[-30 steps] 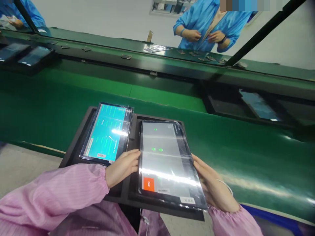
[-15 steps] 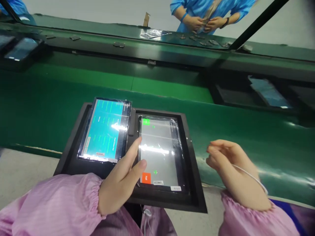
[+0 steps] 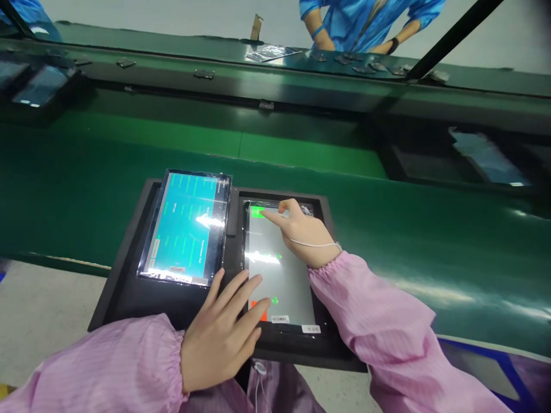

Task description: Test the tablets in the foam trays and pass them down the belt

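Across the near edge of the green bench [image 3: 408,246], a dark tray [image 3: 150,298] with two compartments juts out over the person's side. Its right compartment carries the grey-screen tablet [image 3: 284,281]; the left one carries the turquoise-screen tablet [image 3: 183,229], whose far end overlaps the tray's far rim. The right hand [image 3: 303,232] holds nothing: its index finger points to the green square [image 3: 257,211] at the far left corner of the grey screen, though whether the fingertip presses the glass I cannot tell. The left hand [image 3: 224,341] is spread palm down and grasps nothing, its fingers over the tablet's near left corner, partly covering the red patch [image 3: 263,314]. Beyond the bench's far edge, toward the right, another dark tray [image 3: 424,166] bears a bluish panel [image 3: 493,155]. A person in blue [image 3: 353,26] stands farther back.
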{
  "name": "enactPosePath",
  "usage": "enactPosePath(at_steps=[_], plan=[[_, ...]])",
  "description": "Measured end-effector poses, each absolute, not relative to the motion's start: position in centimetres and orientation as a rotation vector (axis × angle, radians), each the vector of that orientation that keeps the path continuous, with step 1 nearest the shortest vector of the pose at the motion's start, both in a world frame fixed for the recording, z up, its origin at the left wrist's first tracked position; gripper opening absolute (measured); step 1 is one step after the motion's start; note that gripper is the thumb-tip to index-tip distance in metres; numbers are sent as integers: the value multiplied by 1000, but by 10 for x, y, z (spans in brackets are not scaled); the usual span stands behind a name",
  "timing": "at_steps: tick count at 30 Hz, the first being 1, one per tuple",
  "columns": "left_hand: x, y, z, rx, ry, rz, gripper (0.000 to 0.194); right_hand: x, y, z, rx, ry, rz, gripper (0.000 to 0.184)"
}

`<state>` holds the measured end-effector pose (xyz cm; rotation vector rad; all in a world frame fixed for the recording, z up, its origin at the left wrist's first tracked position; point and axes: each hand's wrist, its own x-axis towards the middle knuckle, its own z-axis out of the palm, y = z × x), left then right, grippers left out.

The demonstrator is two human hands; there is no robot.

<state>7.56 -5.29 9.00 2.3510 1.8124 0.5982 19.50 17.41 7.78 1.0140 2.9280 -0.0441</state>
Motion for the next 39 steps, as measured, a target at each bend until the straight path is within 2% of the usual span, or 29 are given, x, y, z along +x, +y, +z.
enactPosePath(at_steps=[6,12,16,21,24,30,35,39], plan=[[75,-59,83,2404,1813,538,39,204,198,87,1214,2933,-143,48],[80,-64,77,2566,1663,405,64,202,199,101,1179,2663,102,47],[83,-65,71,2612,1729,279,63,194,198,92,1165,2615,147,47],[83,-66,67,2649,1810,273,68,194,216,90,1169,2735,-144,47],[82,-66,67,2667,1814,280,70,190,226,104,1173,2660,-323,54],[80,-65,67,2661,1829,284,72,179,222,112,1109,2685,-246,46],[79,-66,65,2688,1812,276,66,181,219,97,1017,2803,-429,45],[79,-67,64,2683,1799,280,64,181,219,91,975,2865,-430,40]])
